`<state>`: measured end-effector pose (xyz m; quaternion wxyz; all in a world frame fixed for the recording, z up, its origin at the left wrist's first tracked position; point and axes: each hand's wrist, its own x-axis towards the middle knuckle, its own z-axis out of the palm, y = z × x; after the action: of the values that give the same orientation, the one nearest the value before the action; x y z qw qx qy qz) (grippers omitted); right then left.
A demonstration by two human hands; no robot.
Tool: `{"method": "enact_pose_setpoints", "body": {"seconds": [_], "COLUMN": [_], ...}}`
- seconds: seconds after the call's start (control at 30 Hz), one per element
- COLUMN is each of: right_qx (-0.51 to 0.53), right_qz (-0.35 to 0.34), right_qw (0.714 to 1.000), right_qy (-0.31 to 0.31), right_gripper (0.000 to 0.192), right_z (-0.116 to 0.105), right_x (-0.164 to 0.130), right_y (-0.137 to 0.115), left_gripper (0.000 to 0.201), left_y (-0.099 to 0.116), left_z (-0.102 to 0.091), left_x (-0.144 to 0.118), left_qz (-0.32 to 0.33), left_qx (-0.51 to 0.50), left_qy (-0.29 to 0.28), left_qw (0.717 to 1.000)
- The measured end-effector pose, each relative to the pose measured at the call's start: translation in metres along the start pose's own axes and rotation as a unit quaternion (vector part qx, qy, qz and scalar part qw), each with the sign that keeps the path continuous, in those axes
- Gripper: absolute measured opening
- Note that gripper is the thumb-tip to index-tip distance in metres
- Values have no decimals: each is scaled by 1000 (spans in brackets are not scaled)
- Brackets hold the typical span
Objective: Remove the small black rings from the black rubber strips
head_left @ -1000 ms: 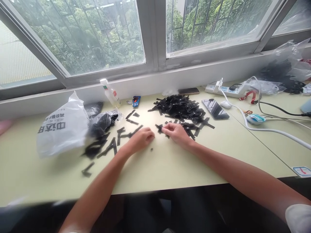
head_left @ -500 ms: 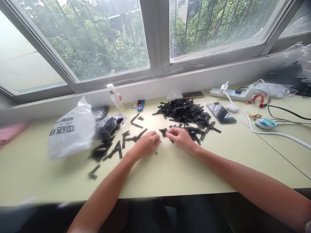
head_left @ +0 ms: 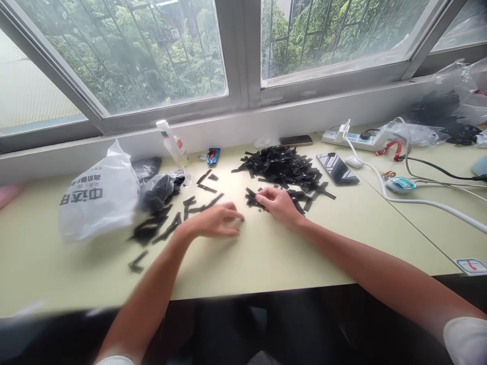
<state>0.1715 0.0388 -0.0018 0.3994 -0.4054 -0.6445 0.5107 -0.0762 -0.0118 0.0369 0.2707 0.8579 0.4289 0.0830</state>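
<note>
Right hand (head_left: 279,204) fingertips pinched on a small black strip (head_left: 254,201) at the near edge of the black pile, knuckles up, wrist on the table; left hand (head_left: 215,221) lies flat-ish with fingers loosely spread and extended toward the right, fingertips touching the tabletop, holding nothing that can be seen; a tiny dark speck sits just beside its fingertips, too small to tell what it is; the two hands are near each other but apart. Just behind the right hand, the big pile of black strips (head_left: 283,167), heaped and tangled; behind and left of the left hand, loose black strips (head_left: 198,200) scattered singly across the table, running on toward a clear bag of dark pieces (head_left: 162,186). Farther left, a white plastic bag (head_left: 97,197) with dark print, slumped on the table (head_left: 247,258); a small white bottle (head_left: 173,144) leaning by the window ledge, a blue wrapper (head_left: 213,156) next to it. Right of the pile, a dark phone (head_left: 337,169) lying face up, another phone (head_left: 295,141) by the ledge; beyond, a power strip (head_left: 352,140) with white cable (head_left: 418,204) running across the table; far right, more plastic bags (head_left: 454,104) with dark contents.
</note>
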Motion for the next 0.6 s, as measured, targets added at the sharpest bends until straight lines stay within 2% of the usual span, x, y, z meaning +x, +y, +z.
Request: {"method": "enact_pose_setpoints", "body": {"seconds": [0.1,0.3,0.6], "right_qx": [-4,-26,-66], "right_qz": [-3,-7,-30], "right_qw": [1000,1000,997], "right_qy": [-2,-13,-24], "right_gripper": [30,29,25], "right_z": [0,1,3], "right_x": [0,1,-1], "right_y": [1,1,3], "left_gripper": [41,21,23], "left_y": [-6,-17,-6], "left_z": [4,19,32], "left_x": [2,13,19], "left_qz": [-1,20,44], "left_qx": [-17,-34,-27], "left_qy": [7,64,151], "left_qw": [1000,997,987]}}
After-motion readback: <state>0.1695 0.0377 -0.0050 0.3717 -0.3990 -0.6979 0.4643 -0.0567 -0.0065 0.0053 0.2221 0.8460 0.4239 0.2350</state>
